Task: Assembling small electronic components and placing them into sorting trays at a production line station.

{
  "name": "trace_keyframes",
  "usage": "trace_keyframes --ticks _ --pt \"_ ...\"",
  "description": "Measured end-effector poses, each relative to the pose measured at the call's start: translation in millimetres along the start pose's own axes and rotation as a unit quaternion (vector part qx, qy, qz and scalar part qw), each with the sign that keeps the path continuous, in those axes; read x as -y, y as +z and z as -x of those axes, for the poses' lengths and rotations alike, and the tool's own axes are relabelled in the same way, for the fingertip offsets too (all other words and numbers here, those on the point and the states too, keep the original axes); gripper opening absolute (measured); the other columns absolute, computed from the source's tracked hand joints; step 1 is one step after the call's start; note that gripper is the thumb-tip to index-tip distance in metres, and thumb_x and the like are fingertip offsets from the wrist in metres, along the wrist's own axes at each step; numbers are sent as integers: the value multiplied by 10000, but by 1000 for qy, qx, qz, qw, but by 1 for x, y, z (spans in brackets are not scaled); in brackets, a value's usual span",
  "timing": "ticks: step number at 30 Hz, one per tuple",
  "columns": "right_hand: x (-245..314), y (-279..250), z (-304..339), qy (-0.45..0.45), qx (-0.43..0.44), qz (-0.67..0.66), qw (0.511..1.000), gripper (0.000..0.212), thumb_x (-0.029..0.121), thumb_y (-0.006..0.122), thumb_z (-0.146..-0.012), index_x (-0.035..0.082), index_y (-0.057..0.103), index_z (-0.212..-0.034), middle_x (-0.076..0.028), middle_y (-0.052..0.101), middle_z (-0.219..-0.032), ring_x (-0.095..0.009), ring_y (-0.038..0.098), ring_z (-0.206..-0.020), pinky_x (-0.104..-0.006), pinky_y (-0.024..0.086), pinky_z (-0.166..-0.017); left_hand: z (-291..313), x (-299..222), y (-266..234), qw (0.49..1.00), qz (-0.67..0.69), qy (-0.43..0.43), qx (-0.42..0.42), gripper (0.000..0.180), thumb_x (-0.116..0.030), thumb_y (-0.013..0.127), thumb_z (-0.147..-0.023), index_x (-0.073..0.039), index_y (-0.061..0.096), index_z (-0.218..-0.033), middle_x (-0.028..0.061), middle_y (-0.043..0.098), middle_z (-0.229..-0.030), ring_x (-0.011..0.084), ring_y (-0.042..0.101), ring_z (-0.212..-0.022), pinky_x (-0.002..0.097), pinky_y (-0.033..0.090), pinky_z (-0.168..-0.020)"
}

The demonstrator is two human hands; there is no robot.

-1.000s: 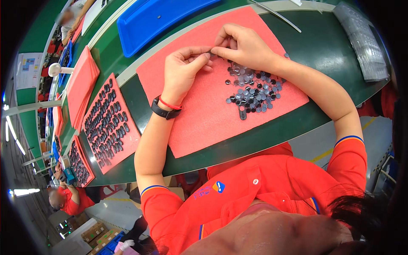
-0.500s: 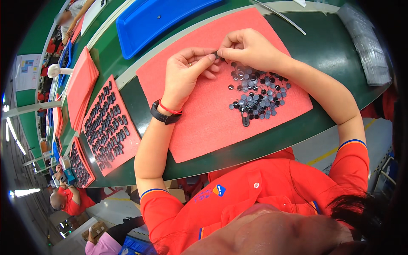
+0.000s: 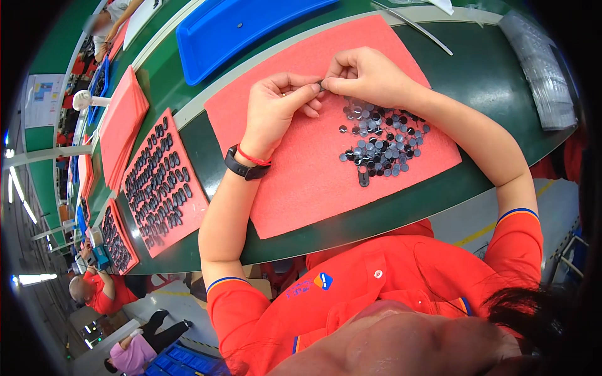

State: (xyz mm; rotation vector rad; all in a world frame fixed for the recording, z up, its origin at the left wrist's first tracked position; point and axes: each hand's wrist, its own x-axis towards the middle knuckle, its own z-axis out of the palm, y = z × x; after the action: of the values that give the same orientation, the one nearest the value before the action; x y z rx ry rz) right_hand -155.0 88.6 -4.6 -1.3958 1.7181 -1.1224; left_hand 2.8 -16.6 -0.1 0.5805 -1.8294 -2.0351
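My left hand [image 3: 282, 103] and my right hand [image 3: 370, 76] meet over the upper part of a pink foam sheet [image 3: 295, 194]. Between their fingertips is a small dark part [image 3: 322, 86], pinched from both sides; fingers cover most of it. Below my right hand lies a loose pile of small round discs [image 3: 379, 150], some glossy black and others greyish and see-through. A black oblong piece [image 3: 364, 178] rests at the pile's near edge. My left wrist wears a black band and a red cord.
On the left, a pink foam sheet [image 3: 199, 213] carries rows of black oblong pieces [image 3: 160, 182]. Folded pink foam [image 3: 122, 119] stands behind it. A blue tray [image 3: 191, 66] lies beyond my hands, a thin metal strip [image 3: 417, 30] at far right, clear plastic packaging [image 3: 542, 75] at right.
Both hands keep their pinch on the small dark part, with only slight finger movement. The whole view has shifted a little. In the lower left background, a person in pink has moved.
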Motion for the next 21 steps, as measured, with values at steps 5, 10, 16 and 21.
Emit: trace_keyframes --ticks 5,10,16,21 --pt "-3 3 -1 -17 -12 10 1000 161 148 603 -774 -12 585 -769 -7 549 -649 -43 466 -582 -210 366 -506 0 -2 0 1000 -9 -18 -3 135 -17 597 -778 67 608 -883 126 634 -757 127 606 -606 213 498 -540" --pt "-2 3 0 -23 -16 30 999 153 141 599 -767 -7 567 -744 -7 540 -637 -48 456 -571 -217 360 -497 -2 -3 1 999 -16 -28 -7 121 -11 592 -774 68 604 -865 129 632 -751 130 606 -592 216 499 -530" --pt "-3 4 0 -26 -21 43 999 149 134 588 -760 -11 563 -739 -20 544 -637 -57 468 -574 -220 371 -505 -2 -3 1 999 -21 -32 -7 116 -13 594 -771 68 601 -853 125 630 -744 130 606 -582 216 499 -521" --pt "-2 4 0 -26 -19 47 998 151 137 579 -756 -12 561 -736 -26 545 -635 -63 481 -581 -225 385 -517 -1 -3 2 999 -26 -30 -10 113 -14 598 -769 68 602 -845 123 630 -740 129 605 -579 215 499 -519"
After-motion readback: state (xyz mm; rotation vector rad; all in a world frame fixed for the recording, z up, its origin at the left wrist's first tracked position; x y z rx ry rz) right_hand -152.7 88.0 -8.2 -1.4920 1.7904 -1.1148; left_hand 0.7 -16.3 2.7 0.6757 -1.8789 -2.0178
